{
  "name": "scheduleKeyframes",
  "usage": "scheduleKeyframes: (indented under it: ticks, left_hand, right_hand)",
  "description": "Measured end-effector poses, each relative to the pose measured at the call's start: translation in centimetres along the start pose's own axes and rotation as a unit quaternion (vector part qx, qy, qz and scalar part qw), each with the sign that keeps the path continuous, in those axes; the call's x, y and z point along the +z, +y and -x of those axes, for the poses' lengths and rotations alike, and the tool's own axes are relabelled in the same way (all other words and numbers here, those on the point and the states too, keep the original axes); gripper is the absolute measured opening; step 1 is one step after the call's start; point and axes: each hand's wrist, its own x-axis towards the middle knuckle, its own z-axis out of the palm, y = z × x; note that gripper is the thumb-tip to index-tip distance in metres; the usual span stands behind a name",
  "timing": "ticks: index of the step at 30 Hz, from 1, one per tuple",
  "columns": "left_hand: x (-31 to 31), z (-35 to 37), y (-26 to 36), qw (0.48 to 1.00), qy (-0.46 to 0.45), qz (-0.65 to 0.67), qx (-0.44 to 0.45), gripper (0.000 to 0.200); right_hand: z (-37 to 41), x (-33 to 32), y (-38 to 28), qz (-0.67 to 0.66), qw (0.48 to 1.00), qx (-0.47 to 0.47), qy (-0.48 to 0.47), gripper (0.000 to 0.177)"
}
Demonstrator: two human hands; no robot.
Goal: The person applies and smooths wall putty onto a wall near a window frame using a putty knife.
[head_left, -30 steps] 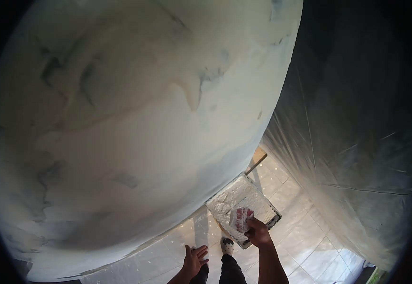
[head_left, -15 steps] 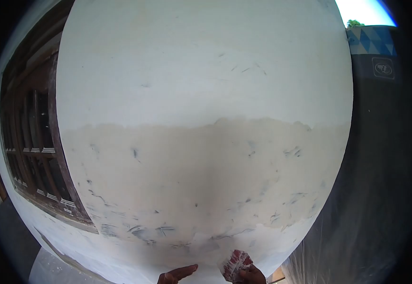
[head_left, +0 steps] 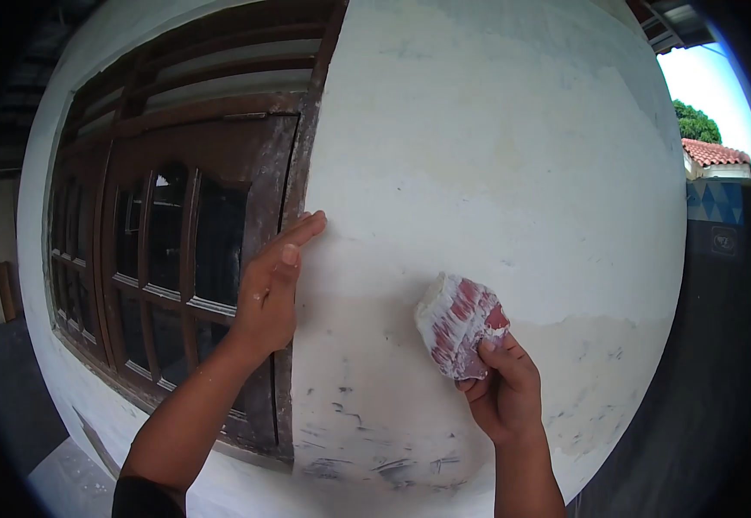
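Right of the brown wooden window [head_left: 211, 142], your right hand [head_left: 511, 388] is pinching a flat, white-smeared red scraper [head_left: 464, 321], tilting risking drips; your left hand [head_left: 270, 289] is extending, empty.

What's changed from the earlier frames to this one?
The view tilted up from the floor tray, now out of sight. Both hands rose in front of the wall: right hand with the white-smeared red tool, left hand by the window. Unchanged: the right hand grips that tool; the left is empty.
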Motion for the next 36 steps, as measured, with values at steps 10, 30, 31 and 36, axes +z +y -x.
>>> scheduleKeyframes:
  ticks: [10, 30, 31, 36]
  left_hand:
    - [-0.9, -7.3, -9.1, 0.985, 0.018, 0.003, 0.171, 0.061]
    - [-0.9, -7.0, -9.3, 0.973, 0.057, 0.178, 0.133, 0.073]
    - [-0.9, -6.9, -9.4, 0.973, 0.058, 0.178, 0.135, 0.072]
    - [-0.9, -6.9, -9.3, 0.971, 0.055, 0.182, 0.148, 0.069]
  right_hand:
    - [-11.3, 12.5, -4.0, 0.309, 0.930, -0.201, 0.004, 0.021]
    - [-14.9, 13.2, 2.4, 0.825, 0.092, -0.555, -0.053, 0.029]
    - [-14.5, 13.1, 2.6, 0.832, 0.103, -0.541, -0.065, 0.034]
    - [-12.8, 11.9, 4.1, 0.825, 0.051, -0.553, -0.102, 0.036]
